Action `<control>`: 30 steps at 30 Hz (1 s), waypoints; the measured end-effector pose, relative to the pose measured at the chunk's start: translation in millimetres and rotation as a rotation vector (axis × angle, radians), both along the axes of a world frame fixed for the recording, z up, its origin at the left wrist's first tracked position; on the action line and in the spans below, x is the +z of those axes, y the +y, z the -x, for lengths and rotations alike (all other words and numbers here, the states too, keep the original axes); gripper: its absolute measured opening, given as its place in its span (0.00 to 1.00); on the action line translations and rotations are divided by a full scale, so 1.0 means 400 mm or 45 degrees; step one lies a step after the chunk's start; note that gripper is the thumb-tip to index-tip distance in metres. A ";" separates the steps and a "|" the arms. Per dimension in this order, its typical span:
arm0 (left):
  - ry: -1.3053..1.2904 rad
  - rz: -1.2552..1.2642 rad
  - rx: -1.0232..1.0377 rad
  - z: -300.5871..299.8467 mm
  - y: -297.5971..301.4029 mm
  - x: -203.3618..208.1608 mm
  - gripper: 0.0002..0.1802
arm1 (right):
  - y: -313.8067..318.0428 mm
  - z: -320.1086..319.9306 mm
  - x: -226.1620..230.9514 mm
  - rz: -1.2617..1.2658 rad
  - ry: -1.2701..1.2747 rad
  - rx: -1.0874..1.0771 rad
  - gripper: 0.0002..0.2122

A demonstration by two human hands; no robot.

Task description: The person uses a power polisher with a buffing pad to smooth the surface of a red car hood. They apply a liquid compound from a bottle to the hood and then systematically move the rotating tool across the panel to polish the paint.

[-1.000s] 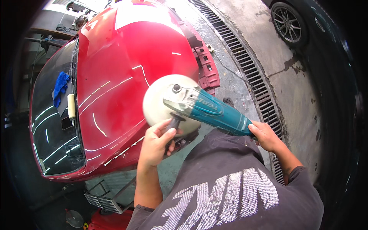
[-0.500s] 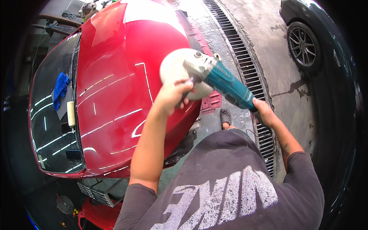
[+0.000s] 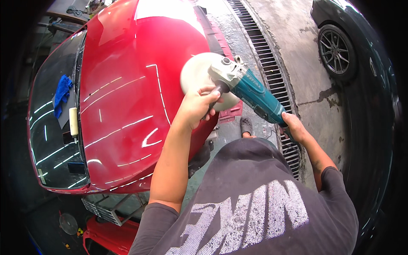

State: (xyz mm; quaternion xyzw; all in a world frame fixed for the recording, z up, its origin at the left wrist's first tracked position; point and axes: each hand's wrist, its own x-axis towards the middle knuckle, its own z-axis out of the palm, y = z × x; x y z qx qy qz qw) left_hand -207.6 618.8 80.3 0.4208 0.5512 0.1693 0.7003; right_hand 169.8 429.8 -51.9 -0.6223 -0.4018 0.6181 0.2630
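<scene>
A teal and silver electric polisher (image 3: pixel 256 92) is held in both my hands over the front edge of a red car's hood (image 3: pixel 123 102). My left hand (image 3: pixel 202 104) is closed round its dark side handle, close to the head. At the rear end of the body, my right hand (image 3: pixel 294 126) grips the polisher. The round off-white polishing pad (image 3: pixel 196 70) lies at the hood's front edge; whether it presses on the paint I cannot tell. Glossy light streaks show on the hood.
On the windshield lie a blue cloth (image 3: pixel 62 95) and a pale bottle (image 3: pixel 73 122). A floor drain grate (image 3: pixel 272 63) runs behind the polisher. To the right stands a dark car with a spoked wheel (image 3: pixel 335 49). A red body panel (image 3: pixel 111 233) rests at lower left.
The polisher and both hands have shifted slightly right relative to the hood's view, while the car appears a little further left. Both hands keep their grip.
</scene>
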 end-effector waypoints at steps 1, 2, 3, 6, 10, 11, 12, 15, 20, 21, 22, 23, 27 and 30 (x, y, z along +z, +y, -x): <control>0.016 0.003 -0.003 0.005 0.004 0.006 0.19 | 0.000 0.007 -0.002 -0.002 0.007 -0.003 0.37; 0.029 0.010 -0.001 0.017 -0.019 0.004 0.19 | -0.025 0.022 -0.002 0.001 0.011 -0.003 0.37; 0.015 0.035 -0.006 0.035 -0.042 -0.004 0.20 | -0.050 0.037 0.014 0.025 0.001 0.012 0.36; 0.008 0.066 0.008 0.053 -0.081 -0.006 0.22 | -0.099 0.057 0.012 0.003 -0.028 -0.017 0.35; 0.044 -0.005 -0.037 0.032 -0.009 0.016 0.25 | -0.030 0.026 0.025 0.031 -0.007 -0.009 0.35; 0.044 -0.014 -0.052 0.037 0.005 0.030 0.25 | -0.018 0.029 0.031 0.020 -0.033 -0.018 0.36; 0.049 -0.031 -0.053 0.047 0.014 0.039 0.25 | -0.008 0.032 0.037 0.004 -0.031 -0.012 0.35; 0.100 -0.071 -0.044 0.066 0.017 0.071 0.25 | 0.021 0.051 0.059 0.032 0.090 -0.109 0.31; 0.066 -0.123 -0.020 0.060 0.018 0.015 0.24 | 0.033 0.040 0.012 0.014 0.095 -0.127 0.28; 0.054 -0.119 -0.011 0.055 0.012 -0.006 0.24 | 0.029 0.033 -0.004 0.015 0.096 -0.107 0.28; 0.054 -0.109 -0.003 0.051 0.004 -0.019 0.23 | 0.023 0.028 -0.020 0.018 0.084 -0.116 0.28; 0.058 -0.096 0.004 0.053 -0.016 -0.044 0.23 | 0.004 0.034 -0.048 0.024 0.076 -0.125 0.29; 0.095 -0.120 0.001 0.044 -0.067 -0.172 0.21 | -0.050 0.037 -0.197 -0.037 0.019 -0.105 0.31; 0.082 -0.093 0.017 0.030 -0.010 -0.204 0.20 | 0.004 0.028 -0.237 -0.047 0.015 -0.102 0.31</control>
